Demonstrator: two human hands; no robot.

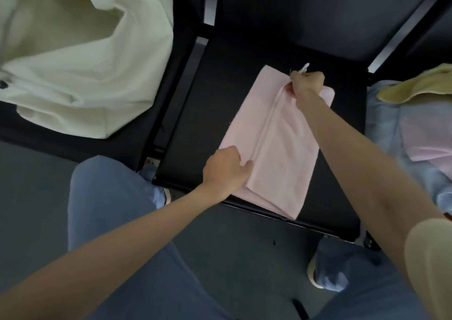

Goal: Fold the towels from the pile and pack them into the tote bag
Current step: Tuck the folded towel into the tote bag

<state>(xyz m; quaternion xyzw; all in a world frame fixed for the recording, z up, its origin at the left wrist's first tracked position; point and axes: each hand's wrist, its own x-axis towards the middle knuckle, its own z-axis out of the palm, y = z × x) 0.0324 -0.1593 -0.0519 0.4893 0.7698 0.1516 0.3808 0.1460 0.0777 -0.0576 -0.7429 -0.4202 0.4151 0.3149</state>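
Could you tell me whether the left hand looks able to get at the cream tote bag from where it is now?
Probably yes. The left hand holds the near edge of the pink towel, and the cream fabric tote bag lies on the next black seat to its left, nothing between. It must release its grip first.

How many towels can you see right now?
4: pink towel on the middle seat under both hands; yellow, blue and pink piled right. More may be hidden.

Black chair seats [210,114] in a row; grey floor [244,246] below; blue-jeaned knees [117,209], pale shoes [325,275].
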